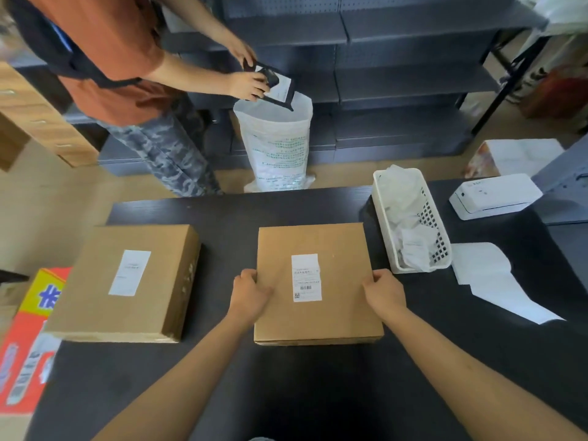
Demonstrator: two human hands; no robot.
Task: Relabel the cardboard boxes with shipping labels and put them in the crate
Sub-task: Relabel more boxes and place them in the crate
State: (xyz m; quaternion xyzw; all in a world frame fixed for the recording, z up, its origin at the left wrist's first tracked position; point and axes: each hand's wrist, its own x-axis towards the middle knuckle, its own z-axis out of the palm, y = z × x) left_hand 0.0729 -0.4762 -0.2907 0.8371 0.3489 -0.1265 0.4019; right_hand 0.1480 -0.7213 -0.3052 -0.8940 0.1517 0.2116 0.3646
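1. A dark table (286,393) fills the near half of a room with tan flooring; grey metal shelving (397,58) lines the far wall.
2. Two cardboard boxes lie flat on the table, well apart. The left box (127,281) carries one white label (129,272) whose print is too faint to read.
3. The centre box (316,281) bears one label (306,277) with small lines of text, a barcode and a QR code; none of the writing is legible.
4. A second person (105,52) in an orange top stands at far left, holding a dark flat item (273,87) over a white sack (276,144) printed with green text, unreadable.
5. A red and yellow carton (28,345) with blue characters sits off the table's left edge.
6. One white basket (413,221) of crumpled paper stands right of the centre box, with loose label sheets (490,278) further right.
7. One white printer (494,195) sits at far right.
8. The left hand (249,292) grips the centre box's left edge, fingers curled over it; the right hand (383,289) grips its right edge likewise.
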